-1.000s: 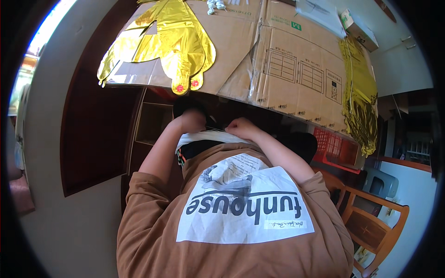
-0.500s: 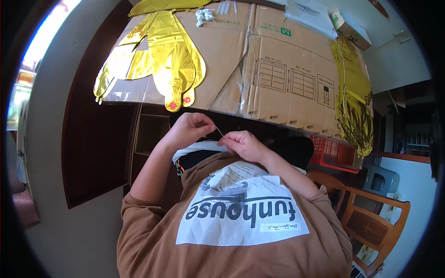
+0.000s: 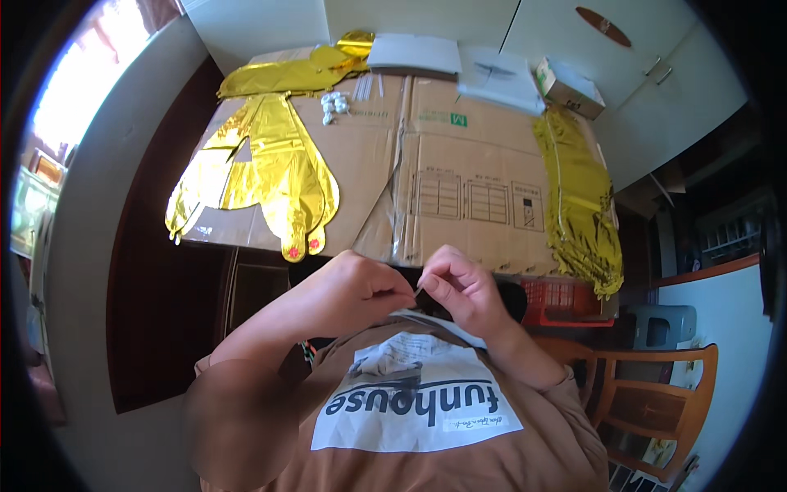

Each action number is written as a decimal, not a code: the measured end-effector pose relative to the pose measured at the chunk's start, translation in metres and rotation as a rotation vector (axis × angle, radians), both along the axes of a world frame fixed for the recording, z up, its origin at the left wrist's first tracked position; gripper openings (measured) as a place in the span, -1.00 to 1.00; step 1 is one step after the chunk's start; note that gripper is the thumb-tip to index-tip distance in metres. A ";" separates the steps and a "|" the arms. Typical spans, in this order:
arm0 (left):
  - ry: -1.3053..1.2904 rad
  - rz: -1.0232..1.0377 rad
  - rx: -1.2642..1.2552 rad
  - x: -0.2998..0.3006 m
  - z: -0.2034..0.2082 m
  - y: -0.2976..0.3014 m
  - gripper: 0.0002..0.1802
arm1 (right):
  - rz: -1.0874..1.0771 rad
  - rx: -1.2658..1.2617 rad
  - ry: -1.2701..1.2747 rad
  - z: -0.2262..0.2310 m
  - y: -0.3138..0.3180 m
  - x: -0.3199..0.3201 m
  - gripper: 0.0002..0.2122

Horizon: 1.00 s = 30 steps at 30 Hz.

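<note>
Held close to my shirt, just off the near edge of the cardboard-covered table, are both my hands. My left hand is closed, its thumb and fingers pinched on one end of a thin pale strand. The other end sits between the thumb and fingertips of my right hand. Only a short piece shows between them; whether it is string or a thin strip I cannot tell. Beyond my left hand lies a flat gold foil balloon, with red dots on its two near tips.
Small white bundles and thin white sticks lie behind the balloon, near more gold foil. A gold foil stack covers the cardboard's right side. A small box, red crate and wooden chair are at right.
My view has tilted up, showing more of the table's far side. My hands have drawn closer together, the left turning over toward the right, and less of the strand shows between them.
</note>
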<state>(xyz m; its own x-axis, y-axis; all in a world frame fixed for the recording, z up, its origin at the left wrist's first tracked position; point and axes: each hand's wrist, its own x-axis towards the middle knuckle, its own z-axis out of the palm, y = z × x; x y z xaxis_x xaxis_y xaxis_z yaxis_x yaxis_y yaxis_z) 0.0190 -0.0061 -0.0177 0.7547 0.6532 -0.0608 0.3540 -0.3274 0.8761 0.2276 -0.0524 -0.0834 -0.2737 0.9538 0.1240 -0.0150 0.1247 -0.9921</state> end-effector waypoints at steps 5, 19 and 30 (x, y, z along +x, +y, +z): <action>-0.216 0.173 0.360 0.010 0.012 0.017 -0.92 | 0.285 -0.584 0.976 0.020 -0.002 -0.037 -0.48; -0.963 0.233 -0.453 -0.004 0.002 0.001 -0.89 | 0.081 0.373 -0.333 0.038 0.024 -0.023 -0.90; -1.200 -0.115 -0.486 -0.019 0.012 0.003 -0.93 | 0.263 0.552 -0.408 0.054 0.040 -0.014 -0.91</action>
<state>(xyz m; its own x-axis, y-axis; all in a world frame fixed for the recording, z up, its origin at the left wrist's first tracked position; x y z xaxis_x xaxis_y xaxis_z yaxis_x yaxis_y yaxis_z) 0.0003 -0.0027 -0.0060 0.5527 0.6838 0.4765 -0.7377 0.1353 0.6615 0.2135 -0.0125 -0.0295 -0.6122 0.6780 0.4068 0.2437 0.6512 -0.7187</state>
